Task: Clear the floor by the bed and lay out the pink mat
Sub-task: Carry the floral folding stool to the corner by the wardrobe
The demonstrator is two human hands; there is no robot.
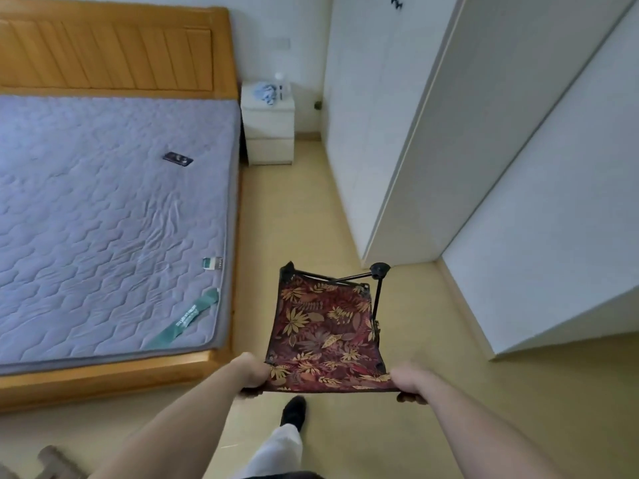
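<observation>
both hands are gripping the folding stool's [325, 330] near fabric edge, left hand [250, 375] and right hand [409, 380] at opposite corners, holding it above the floor [311, 209] beside the bed [110, 219].

Fingertips of both hands [409, 382] hidden under stool seat [325, 333], bed [103, 219] cut off at left edge, nightstand items [268, 91] too blurred to identify

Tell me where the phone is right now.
The phone lies on the grey mattress, in the left half of the head view, toward the headboard and left of the white nightstand.
</observation>
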